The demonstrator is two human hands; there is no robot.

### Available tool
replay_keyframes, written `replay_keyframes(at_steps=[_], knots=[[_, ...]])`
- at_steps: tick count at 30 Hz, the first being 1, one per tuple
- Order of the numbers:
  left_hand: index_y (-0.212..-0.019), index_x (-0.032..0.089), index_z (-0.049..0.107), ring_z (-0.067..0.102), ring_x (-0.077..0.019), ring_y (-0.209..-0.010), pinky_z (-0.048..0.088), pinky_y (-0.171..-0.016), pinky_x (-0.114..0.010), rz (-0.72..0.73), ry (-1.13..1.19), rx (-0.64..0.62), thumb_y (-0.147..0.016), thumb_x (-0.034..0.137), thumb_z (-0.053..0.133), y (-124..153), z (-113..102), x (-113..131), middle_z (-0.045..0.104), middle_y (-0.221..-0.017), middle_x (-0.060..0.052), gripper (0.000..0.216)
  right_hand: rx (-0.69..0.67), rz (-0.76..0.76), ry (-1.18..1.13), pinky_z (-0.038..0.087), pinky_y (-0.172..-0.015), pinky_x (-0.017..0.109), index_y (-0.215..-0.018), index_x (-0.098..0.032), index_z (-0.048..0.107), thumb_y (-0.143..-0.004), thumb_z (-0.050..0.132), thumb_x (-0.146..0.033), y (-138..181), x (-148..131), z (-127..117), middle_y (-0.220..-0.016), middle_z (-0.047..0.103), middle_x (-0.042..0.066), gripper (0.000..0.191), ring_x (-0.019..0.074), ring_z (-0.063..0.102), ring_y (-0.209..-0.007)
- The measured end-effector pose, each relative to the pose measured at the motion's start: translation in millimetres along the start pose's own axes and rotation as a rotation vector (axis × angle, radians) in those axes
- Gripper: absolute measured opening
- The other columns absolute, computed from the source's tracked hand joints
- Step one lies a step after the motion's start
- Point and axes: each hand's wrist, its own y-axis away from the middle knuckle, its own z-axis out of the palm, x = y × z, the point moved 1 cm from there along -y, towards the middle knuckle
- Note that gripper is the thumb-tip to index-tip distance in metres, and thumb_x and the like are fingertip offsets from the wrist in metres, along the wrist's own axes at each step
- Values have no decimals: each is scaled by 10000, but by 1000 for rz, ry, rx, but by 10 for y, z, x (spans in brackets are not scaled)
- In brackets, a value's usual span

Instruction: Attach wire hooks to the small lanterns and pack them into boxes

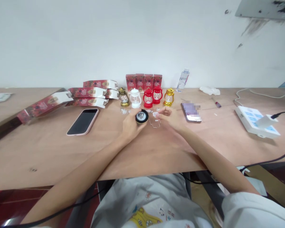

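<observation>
My left hand is wrapped round a dark, round-based object, probably a small lantern, with its underside facing up and a grey-white recess showing. My right hand is just right of it, thumb and fingertips pinched at a tiny white piece whose kind I cannot make out. Below lies a thin pale outline-shaped piece. Behind my hands stand mini lanterns: a bronze one, a white one, two red ones and a gold one.
Red printed boxes stand against the wall; flattened ones lie at left. A pink-edged phone, another phone, a tilted clear bottle, a crumpled tissue, a small screwdriver-like tool and a white power strip with cables are around.
</observation>
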Motion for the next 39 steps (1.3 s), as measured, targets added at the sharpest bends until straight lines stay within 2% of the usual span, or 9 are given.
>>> replay_keyframes(at_steps=[3, 6, 15, 19, 22, 24, 27, 32, 39], knots=[[-1226, 199, 383, 605, -239, -1071, 493, -904, -382, -72, 75, -40, -746, 317, 716, 8, 19, 6, 602, -1138, -89, 595, 44, 20, -243, 546, -635, 270, -733, -200, 602, -538, 842, -398, 25, -28, 55, -686, 680, -26, 367, 105, 625, -621], [-1200, 190, 432, 593, -246, -1035, 482, -894, -401, -64, 146, -131, -734, 298, 716, -11, 17, 34, 624, -1096, -80, 556, 5, 1, -373, 541, -610, 243, -809, -218, 642, -546, 846, -389, 77, -59, 133, -698, 684, -41, 374, 85, 616, -601], [-974, 189, 552, 554, -220, -863, 473, -751, -361, -64, 79, -184, -754, 380, 704, -47, -3, 75, 632, -900, -49, 328, -116, -51, -299, 600, -666, 286, -834, -201, 708, -579, 842, -325, 206, -68, 274, -737, 710, -9, 313, 124, 675, -678], [-974, 180, 551, 544, -223, -864, 460, -757, -366, -52, 60, -185, -766, 429, 687, -39, 18, 52, 632, -904, -58, 351, -82, -253, -24, 590, -674, 284, -884, -203, 693, -722, 753, -315, 258, -41, 264, -786, 721, 11, 206, 133, 684, -707], [-972, 175, 547, 534, -229, -868, 453, -769, -374, -29, 37, -198, -764, 438, 683, -26, 31, 37, 634, -915, -67, 362, -42, -615, 375, 563, -703, 280, -855, -194, 678, -834, 653, -276, 305, -53, 235, -821, 720, 42, 88, 137, 672, -742], [-970, 177, 536, 540, -234, -878, 452, -774, -376, -21, 39, -190, -766, 426, 682, -21, 31, 40, 632, -923, -71, 354, -9, -848, 604, 544, -692, 270, -800, -186, 664, -862, 624, -267, 321, -55, 212, -811, 707, 60, 110, 140, 655, -744], [-990, 190, 512, 569, -228, -913, 461, -793, -367, -32, 101, -172, -788, 393, 666, -19, 23, 60, 625, -964, -69, 325, 43, -1051, 786, 529, -664, 258, -768, -176, 645, -879, 601, -254, 318, -46, 190, -807, 688, 77, 142, 142, 635, -743], [-1076, 201, 444, 579, -226, -1043, 477, -866, -366, -11, 219, -147, -786, 333, 655, -7, 33, 70, 580, -1124, -93, 383, -37, -1160, 971, 511, -700, 279, -822, -164, 637, -905, 529, -155, 331, -47, 237, -870, 704, 81, 137, 149, 617, -748], [-1084, 208, 436, 594, -205, -1020, 488, -870, -344, -69, 244, -174, -749, 228, 640, 17, 42, 57, 587, -1090, -66, 393, -5, -1097, 999, 484, -688, 305, -850, -181, 639, -908, 481, -134, 390, -62, 283, -865, 693, 90, 175, 175, 605, -753]])
